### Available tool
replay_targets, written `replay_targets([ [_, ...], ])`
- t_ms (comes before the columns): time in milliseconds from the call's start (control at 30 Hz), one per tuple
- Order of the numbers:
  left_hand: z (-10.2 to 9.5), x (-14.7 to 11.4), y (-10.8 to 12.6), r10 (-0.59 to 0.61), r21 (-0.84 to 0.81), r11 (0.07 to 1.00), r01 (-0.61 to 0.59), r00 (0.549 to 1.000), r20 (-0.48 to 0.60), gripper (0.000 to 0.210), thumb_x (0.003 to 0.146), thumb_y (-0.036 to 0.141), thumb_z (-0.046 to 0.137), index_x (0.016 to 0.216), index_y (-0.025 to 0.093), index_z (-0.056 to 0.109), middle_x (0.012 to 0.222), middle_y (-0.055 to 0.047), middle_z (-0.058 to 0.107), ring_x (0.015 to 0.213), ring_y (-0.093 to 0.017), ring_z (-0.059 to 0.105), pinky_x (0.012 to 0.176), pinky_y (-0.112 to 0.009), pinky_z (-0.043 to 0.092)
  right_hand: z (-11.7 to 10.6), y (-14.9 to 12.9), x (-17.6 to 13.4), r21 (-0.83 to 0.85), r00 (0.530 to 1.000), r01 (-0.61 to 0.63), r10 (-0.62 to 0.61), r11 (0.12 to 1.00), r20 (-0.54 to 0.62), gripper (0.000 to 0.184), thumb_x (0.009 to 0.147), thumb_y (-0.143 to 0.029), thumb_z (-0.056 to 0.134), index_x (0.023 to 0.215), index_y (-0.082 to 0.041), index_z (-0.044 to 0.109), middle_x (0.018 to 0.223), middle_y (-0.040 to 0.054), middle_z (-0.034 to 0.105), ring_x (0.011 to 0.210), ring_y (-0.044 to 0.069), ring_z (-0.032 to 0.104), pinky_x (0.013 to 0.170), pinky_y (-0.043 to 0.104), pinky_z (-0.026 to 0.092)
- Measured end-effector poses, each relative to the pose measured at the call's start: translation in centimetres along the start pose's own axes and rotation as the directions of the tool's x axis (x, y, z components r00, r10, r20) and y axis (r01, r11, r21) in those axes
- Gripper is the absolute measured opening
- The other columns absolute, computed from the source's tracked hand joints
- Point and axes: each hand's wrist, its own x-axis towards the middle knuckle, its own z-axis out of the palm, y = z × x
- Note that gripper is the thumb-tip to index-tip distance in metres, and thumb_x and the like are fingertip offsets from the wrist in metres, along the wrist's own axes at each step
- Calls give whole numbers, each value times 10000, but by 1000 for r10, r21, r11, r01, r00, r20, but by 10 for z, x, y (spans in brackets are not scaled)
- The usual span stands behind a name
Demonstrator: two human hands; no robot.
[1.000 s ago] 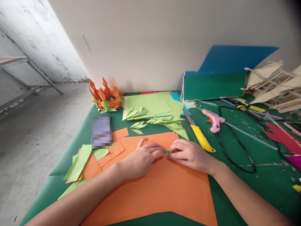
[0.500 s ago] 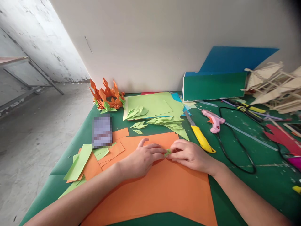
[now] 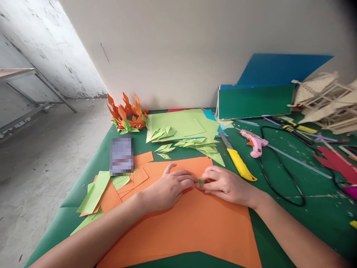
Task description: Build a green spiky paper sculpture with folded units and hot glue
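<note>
Between my fingertips is a small piece of green paper point(image 3: 200, 181), mostly hidden by both hands. My left hand point(image 3: 170, 188) pinches its left side with thumb and forefinger. From the right, my right hand point(image 3: 223, 185) is closed on the same piece. Both hands rest over a large orange paper sheet point(image 3: 178, 234). Beyond them lie several folded green paper leaves point(image 3: 164, 148) and a stack of green sheets point(image 3: 178, 123). An orange and green folded-paper crown point(image 3: 128, 115) stands at the back left.
A yellow utility knife point(image 3: 240, 165), blade out, lies right of the orange sheet, near a pink glue gun point(image 3: 255, 143) with a looping black cord. Left are a blurred dark rectangular object point(image 3: 121, 154) and cut green strips point(image 3: 95, 191). A wooden model point(image 3: 329, 100) stands back right.
Both hands stay nearly in place, with the green piece still between the fingertips. The view has shifted very slightly.
</note>
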Motion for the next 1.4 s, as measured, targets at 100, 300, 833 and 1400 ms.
replay_targets([
  [100, 1, -1, -1, 18, 13, 1000, -18, 1000, 3, 410, 943, 77, 331, 1223, 293, 540, 1363, -4, 582, 1340, -172, 432, 1172, -506, -16, 0, 0, 0, 7, 1000, 9, -10, 1000, 7, 267, 988, -243, 460, 1074, -246, 712, 1006, 70, 648, 974, 185, 546, 828, 325, 453],
  [300, 4, 0, -3, 58, 69, 996, -59, 998, 6, 542, 871, 42, 375, 1331, 309, 477, 1378, -8, 571, 1351, -188, 416, 1173, -493, -15, 2, 0, 0, 58, 998, -18, 21, 998, -63, 239, 974, -268, 495, 1031, -235, 725, 976, 71, 655, 933, 176, 578, 811, 316, 475],
  [833, 6, 0, -2, 73, 135, 988, -74, 997, 14, 509, 898, 51, 348, 1327, 284, 491, 1397, -15, 554, 1359, -195, 397, 1168, -499, 20, 9, -1, 5, 77, 976, -154, 164, 985, -144, 174, 961, -271, 509, 849, -201, 622, 847, 40, 615, 831, 168, 551, 742, 298, 443],
  [1400, 6, 1, 3, 78, 172, 982, -76, 997, -6, 455, 899, 43, 358, 1262, 261, 524, 1302, -35, 606, 1266, -193, 480, 1157, -478, 100, 6, -9, 7, 178, 937, -316, 336, 932, -97, 44, 876, -185, 570, 844, -214, 563, 838, 4, 581, 753, 139, 541, 665, 249, 421],
])
